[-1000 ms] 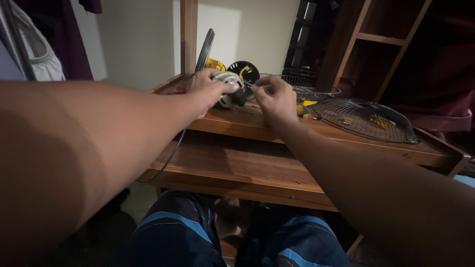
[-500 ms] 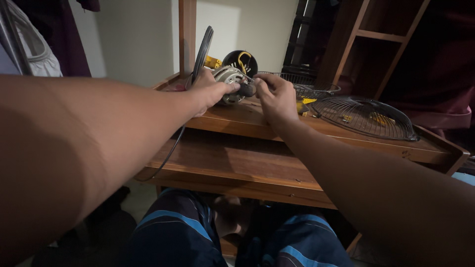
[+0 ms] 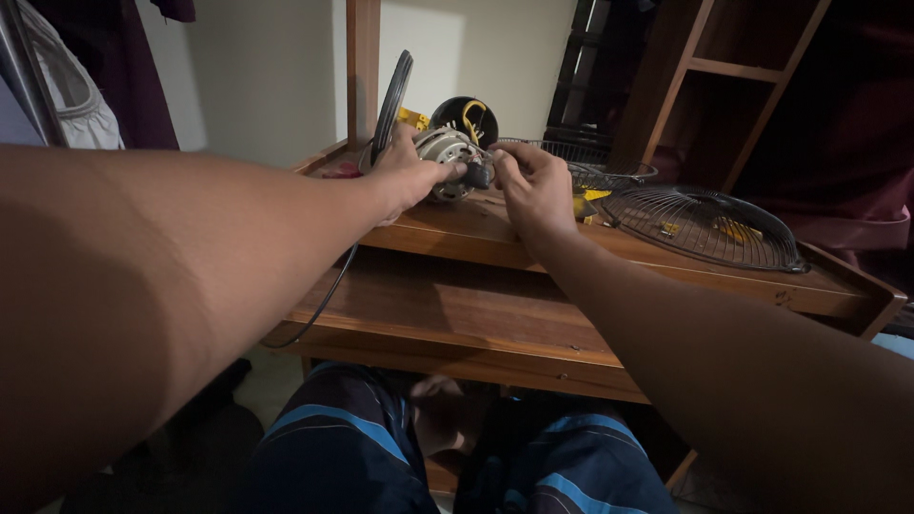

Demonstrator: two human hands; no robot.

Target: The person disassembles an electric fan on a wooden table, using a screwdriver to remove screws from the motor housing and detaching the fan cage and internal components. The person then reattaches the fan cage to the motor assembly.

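Head view: the person sits at a wooden desk [image 3: 666, 262] with both arms extended forward over its top. The left hand [image 3: 405, 171] is wrapped around a silver-grey fan motor [image 3: 443, 152], thumb and fingers closed on its housing, holding it just above the rear part of the desk surface. The right hand [image 3: 533, 186] touches the motor from the right side; its fingertips are pressed together in a pinch at the motor's dark front end [image 3: 479, 175]. What they pinch is too small to identify. A black cable [image 3: 328, 290] hangs from the left hand's side down past the desk's lower shelf. Behind the motor stands a black round housing with a yellow wire [image 3: 466, 119]. A wire fan guard [image 3: 700, 228] lies dome-up to the right, well apart from the hands.
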